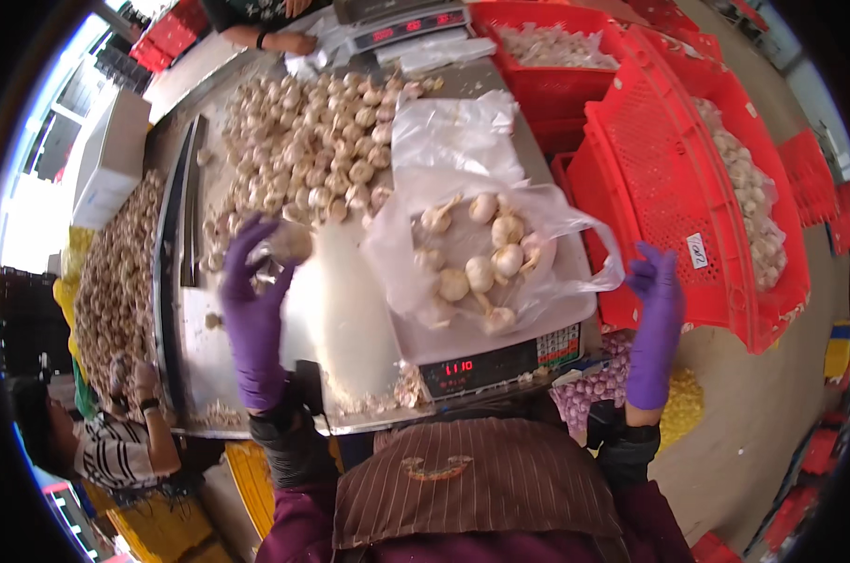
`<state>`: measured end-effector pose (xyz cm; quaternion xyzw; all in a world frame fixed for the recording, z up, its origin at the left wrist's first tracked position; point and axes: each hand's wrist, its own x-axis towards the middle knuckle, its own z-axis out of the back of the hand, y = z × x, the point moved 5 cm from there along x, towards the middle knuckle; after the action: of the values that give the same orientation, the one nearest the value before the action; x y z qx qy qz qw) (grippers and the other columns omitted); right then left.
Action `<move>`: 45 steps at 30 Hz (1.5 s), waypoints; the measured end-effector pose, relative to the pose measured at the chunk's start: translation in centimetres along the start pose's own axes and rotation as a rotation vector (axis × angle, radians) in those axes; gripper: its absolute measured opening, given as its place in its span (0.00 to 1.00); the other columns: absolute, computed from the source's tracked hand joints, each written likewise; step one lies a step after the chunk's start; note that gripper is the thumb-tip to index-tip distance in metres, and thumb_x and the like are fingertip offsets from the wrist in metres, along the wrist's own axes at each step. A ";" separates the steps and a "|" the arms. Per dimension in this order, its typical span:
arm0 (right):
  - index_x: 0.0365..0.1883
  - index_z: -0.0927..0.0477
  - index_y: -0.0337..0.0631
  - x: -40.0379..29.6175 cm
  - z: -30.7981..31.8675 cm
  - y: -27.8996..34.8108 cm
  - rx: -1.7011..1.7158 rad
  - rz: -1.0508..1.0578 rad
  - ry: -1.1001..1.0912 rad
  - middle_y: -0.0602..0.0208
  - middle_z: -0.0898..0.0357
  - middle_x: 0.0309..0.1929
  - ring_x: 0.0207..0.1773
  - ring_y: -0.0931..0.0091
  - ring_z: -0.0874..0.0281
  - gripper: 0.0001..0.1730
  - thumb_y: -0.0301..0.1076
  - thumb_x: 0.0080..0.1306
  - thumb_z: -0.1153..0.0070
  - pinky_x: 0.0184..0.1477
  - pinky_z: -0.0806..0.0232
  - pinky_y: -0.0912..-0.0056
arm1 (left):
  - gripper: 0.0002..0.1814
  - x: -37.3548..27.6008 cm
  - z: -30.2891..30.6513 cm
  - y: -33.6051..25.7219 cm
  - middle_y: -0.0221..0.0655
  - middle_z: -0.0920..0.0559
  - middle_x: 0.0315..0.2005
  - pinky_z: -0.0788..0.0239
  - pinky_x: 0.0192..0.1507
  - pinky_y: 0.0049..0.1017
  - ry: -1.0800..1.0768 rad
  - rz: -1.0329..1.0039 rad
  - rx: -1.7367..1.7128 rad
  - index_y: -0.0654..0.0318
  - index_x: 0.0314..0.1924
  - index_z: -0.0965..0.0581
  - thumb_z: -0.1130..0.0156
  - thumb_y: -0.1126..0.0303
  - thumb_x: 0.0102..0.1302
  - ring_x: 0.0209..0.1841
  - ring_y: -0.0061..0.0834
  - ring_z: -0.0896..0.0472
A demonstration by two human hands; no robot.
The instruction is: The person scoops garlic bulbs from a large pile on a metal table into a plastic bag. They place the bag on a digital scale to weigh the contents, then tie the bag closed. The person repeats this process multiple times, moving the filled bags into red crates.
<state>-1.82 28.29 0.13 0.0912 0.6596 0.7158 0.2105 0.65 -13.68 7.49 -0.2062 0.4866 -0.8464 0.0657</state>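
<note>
My left hand (259, 299), in a purple glove, is over the metal table with a blurred garlic bulb (293, 243) between thumb and fingers. My right hand (654, 310), gloved alike, has its fingers slightly bent beside the handle of a clear plastic bag (390, 260); nothing shows in it. The bag lies spread on a digital scale (499, 373), and several garlic bulbs (480, 274) rest in it. A flat stack of plastic bags (457, 137) lies beyond the scale. Left of that, a large heap of garlic bulbs (312, 141) covers part of the table.
Red plastic crates (668, 162) holding bagged garlic stand at the right. A second scale (407, 29) is at the far edge, near a co-worker's hand (295, 43). Another person (115, 447) works by a garlic heap (119, 281) at the left. Net bags (594, 394) are below right.
</note>
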 end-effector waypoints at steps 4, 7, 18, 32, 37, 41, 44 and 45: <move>0.48 0.24 0.37 -0.2 3.9 -2.1 -0.079 -0.046 -0.107 0.66 0.26 0.37 0.37 0.78 0.30 0.29 0.55 0.67 0.59 0.46 0.36 0.74 | 0.13 -3.3 7.4 3.4 0.33 0.21 0.43 0.36 0.49 0.24 -0.369 0.228 0.019 0.64 0.46 0.23 0.45 0.75 0.60 0.46 0.22 0.24; 0.48 0.24 0.36 -0.2 5.8 -3.7 -0.080 -0.076 -0.142 0.65 0.26 0.37 0.39 0.78 0.30 0.29 0.55 0.67 0.60 0.47 0.36 0.73 | 0.11 -4.4 8.1 3.1 0.33 0.19 0.38 0.35 0.47 0.23 -0.459 0.266 0.027 0.65 0.42 0.21 0.47 0.72 0.63 0.43 0.23 0.23; 0.53 0.31 0.32 -3.3 -6.4 -0.1 -0.038 0.125 0.278 0.63 0.32 0.52 0.53 0.77 0.34 0.23 0.34 0.62 0.45 0.56 0.42 0.73 | 0.12 -4.3 -19.1 -2.5 0.41 0.21 0.32 0.32 0.42 0.34 0.596 -0.390 0.307 0.64 0.36 0.23 0.39 0.70 0.50 0.37 0.41 0.23; 0.53 0.31 0.33 -3.4 -2.8 2.9 0.046 0.196 0.176 0.59 0.31 0.54 0.57 0.73 0.35 0.23 0.40 0.66 0.52 0.59 0.44 0.73 | 0.29 -1.1 -2.2 -0.5 0.38 0.33 0.56 0.40 0.58 0.31 -0.708 -0.250 0.349 0.62 0.59 0.36 0.38 0.72 0.57 0.57 0.31 0.33; 0.57 0.35 0.34 -3.3 0.8 0.2 0.017 0.217 -0.104 0.53 0.34 0.57 0.62 0.68 0.39 0.27 0.46 0.69 0.60 0.63 0.49 0.68 | 0.13 -1.8 -0.4 -4.0 0.37 0.26 0.48 0.38 0.54 0.28 -0.586 -0.331 0.315 0.64 0.46 0.25 0.42 0.78 0.59 0.52 0.29 0.29; 0.56 0.34 0.33 -3.6 -4.9 -1.2 0.144 0.294 0.219 0.59 0.32 0.54 0.59 0.71 0.37 0.27 0.43 0.66 0.54 0.61 0.48 0.70 | 0.13 -1.7 -7.2 -7.4 0.38 0.21 0.38 0.34 0.46 0.28 0.086 -0.449 -0.163 0.68 0.41 0.24 0.42 0.76 0.55 0.43 0.29 0.24; 0.55 0.32 0.33 -1.7 -8.1 -2.6 0.035 -0.168 0.418 0.63 0.30 0.51 0.57 0.75 0.35 0.25 0.37 0.61 0.50 0.59 0.45 0.72 | 0.16 -3.6 -16.5 -7.5 0.36 0.22 0.33 0.42 0.55 0.36 0.745 -0.736 0.037 0.65 0.34 0.23 0.40 0.58 0.55 0.42 0.36 0.26; 0.54 0.31 0.33 -1.4 -8.5 -1.2 0.103 -0.099 0.472 0.63 0.29 0.50 0.56 0.75 0.35 0.24 0.35 0.60 0.50 0.59 0.44 0.72 | 0.19 -4.0 -18.2 -5.9 0.34 0.23 0.31 0.46 0.58 0.39 0.792 -0.935 0.324 0.63 0.31 0.23 0.39 0.52 0.55 0.42 0.34 0.26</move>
<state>-3.88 20.03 -1.82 -0.1006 0.7296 0.6716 0.0804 -2.72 5.10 3.31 -0.0554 0.1982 -0.8607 -0.4657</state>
